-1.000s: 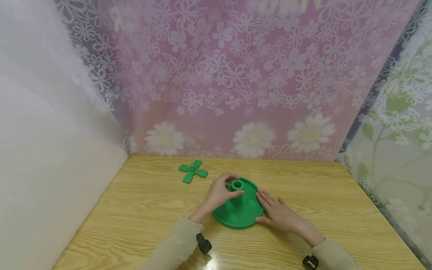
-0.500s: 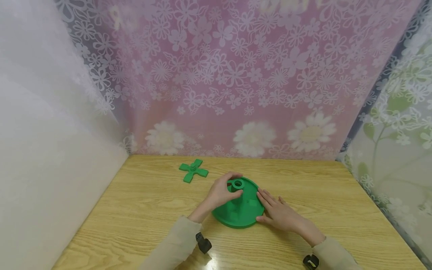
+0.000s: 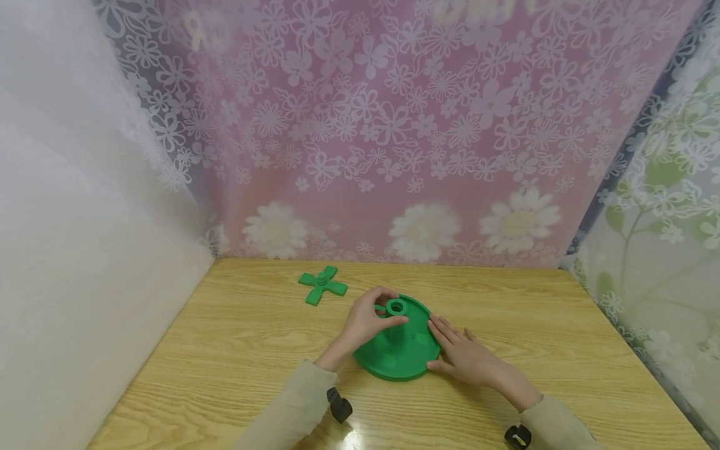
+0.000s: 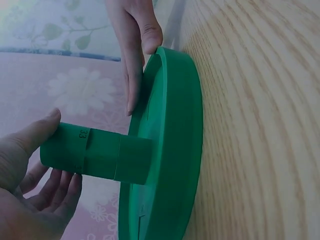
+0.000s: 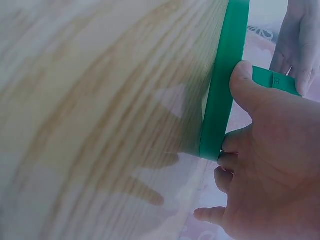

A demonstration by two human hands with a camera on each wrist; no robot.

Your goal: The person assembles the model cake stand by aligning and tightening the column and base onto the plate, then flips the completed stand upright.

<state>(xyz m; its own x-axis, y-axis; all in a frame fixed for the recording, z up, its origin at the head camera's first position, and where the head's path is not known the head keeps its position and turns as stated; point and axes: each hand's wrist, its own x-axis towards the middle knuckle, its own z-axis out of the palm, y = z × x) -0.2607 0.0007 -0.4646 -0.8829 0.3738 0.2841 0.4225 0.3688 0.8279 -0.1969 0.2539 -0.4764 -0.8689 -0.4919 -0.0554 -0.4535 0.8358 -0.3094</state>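
Observation:
A round green tray (image 3: 394,369) with a raised rim lies on the wooden table, and a hollow green post (image 3: 396,307) stands upright at its middle. My left hand (image 3: 365,320) grips the post near its top, thumb on the near side and fingers round the far side. In the left wrist view the post (image 4: 102,152) shows stacked cylindrical sections with small raised numbers. My right hand (image 3: 464,355) rests at the tray's right rim with straight fingers. Its thumb (image 5: 242,75) touches the rim in the right wrist view.
A green four-armed cross piece (image 3: 322,284) with a short central peg lies farther back on the left of the table (image 3: 242,350). Floral curtains (image 3: 394,156) stand behind and to the right; a pale sheet (image 3: 101,219) borders the left side.
My left thumb and fingers shift slightly around the post's top and back. The right hand, tray and cross piece stay where they were.

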